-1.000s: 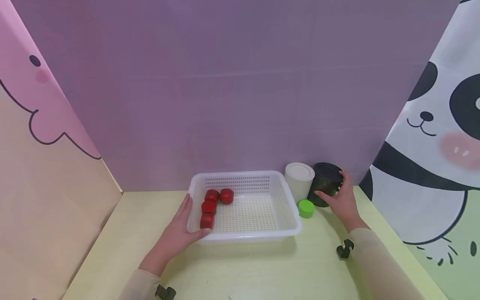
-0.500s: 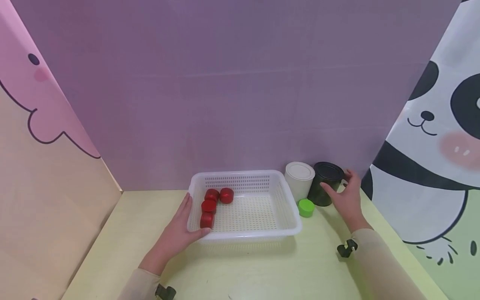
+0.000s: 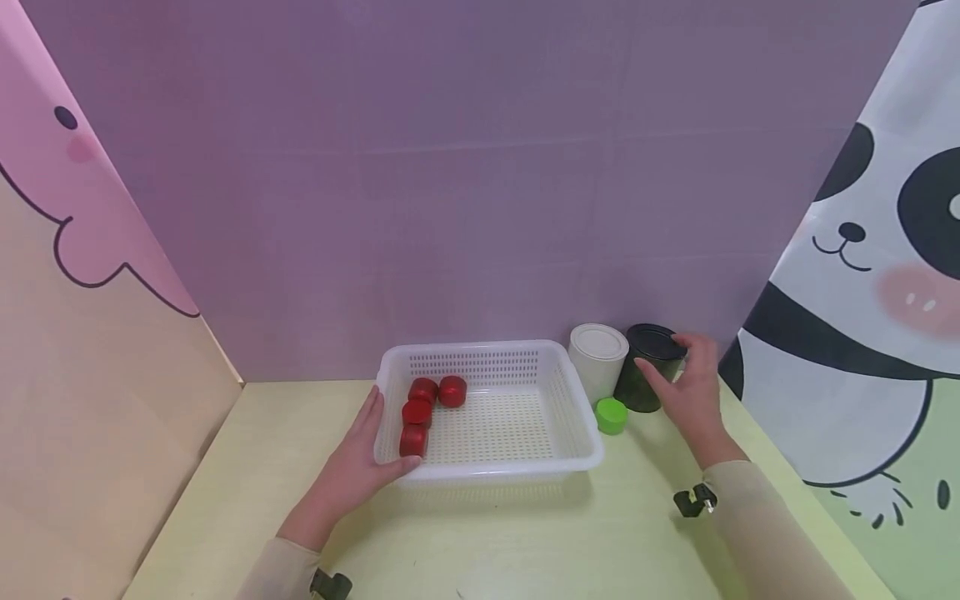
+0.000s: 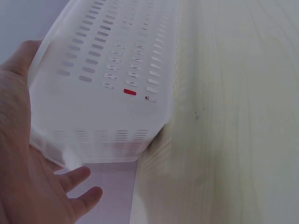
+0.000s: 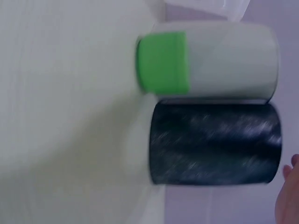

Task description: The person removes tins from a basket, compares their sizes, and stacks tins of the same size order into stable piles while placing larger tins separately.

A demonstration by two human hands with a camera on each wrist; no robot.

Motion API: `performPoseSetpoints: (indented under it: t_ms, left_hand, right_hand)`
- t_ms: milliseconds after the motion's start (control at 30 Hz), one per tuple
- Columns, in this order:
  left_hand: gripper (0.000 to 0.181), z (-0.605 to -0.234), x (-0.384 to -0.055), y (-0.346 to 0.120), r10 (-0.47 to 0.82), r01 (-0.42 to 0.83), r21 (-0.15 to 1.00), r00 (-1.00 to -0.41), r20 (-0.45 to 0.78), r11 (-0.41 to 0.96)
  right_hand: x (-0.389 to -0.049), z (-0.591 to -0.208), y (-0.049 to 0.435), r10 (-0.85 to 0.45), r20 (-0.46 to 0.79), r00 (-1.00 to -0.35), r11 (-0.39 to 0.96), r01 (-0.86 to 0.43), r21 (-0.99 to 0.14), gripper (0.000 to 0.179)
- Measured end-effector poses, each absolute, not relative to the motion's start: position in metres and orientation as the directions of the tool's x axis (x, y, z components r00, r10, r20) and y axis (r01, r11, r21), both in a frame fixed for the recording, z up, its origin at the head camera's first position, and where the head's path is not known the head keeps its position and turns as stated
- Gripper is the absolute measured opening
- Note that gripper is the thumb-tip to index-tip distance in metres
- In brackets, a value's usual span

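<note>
Black and faintly glossy, the can [image 5: 215, 143] stands upright at the fingers of the right hand [image 3: 696, 408]. Thumb and fingers are spread wide about its upper part, the thumb toward its near side, the fingertips by the right of its top. The left hand [image 3: 356, 458] grips the near left corner of the white basket [image 3: 491, 472], thumb over the near rim, fingers along the end; four red pieces [image 3: 417, 413] lie inside, just inward from those fingers.

The step in hand seems to be fitting the right hand to the can while the left steadies the basket. Getting a hold would call for an even closing of thumb and fingers, with care for the white can [image 3: 597, 362] left of the thumb and the green cap [image 3: 611, 416] below it.

Whether the right fingertips touch the can cannot be told: the right wrist view is blurred and cuts off most of the hand. The can's far side is hidden, and through the basket's slots the left wrist view shows only a scrap of red.
</note>
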State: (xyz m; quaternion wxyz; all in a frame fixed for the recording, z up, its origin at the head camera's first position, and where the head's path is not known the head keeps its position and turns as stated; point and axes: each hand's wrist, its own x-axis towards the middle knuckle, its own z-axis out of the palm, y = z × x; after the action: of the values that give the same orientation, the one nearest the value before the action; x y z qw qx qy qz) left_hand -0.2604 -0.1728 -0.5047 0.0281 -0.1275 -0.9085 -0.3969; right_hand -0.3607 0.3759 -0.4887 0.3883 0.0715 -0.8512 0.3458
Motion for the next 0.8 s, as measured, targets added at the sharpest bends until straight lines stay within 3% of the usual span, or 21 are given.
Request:
performPoseSetpoints:
  t_ms: [167,400,533,667,800]
  left_hand:
    - [0.125,-0.504,-0.26,-0.173,0.202,0.244,0.722,-0.968,0.147,0.647]
    - [0.125,-0.502,-0.258,-0.172,0.203,0.245,0.727,-0.968,0.146,0.642]
    - [0.124,-0.501,-0.258,-0.171,0.205,0.244,0.728,-0.968,0.144,0.641]
    - [0.125,-0.502,-0.258,-0.171,0.205,0.241,0.726,-0.969,0.14,0.644]
    - [0.125,-0.502,-0.258,-0.171,0.206,0.244,0.72,-0.968,0.143,0.649]
  right_hand:
    - [-0.359,-0.471,0.357,0.098,0.784,-0.613,0.739,-0.483,-0.47,0.044]
    - [-0.358,-0.45,0.321,-0.034,0.787,-0.617,0.684,-0.588,-0.432,0.032]
    - [-0.358,-0.438,0.298,-0.138,0.733,-0.666,0.647,-0.621,-0.443,0.038]
    - [-0.357,-0.426,0.272,-0.2,0.61,-0.766,0.626,-0.579,-0.522,0.053]
    - [-0.358,-0.415,0.248,-0.285,0.501,-0.817,0.634,-0.553,-0.54,0.061]
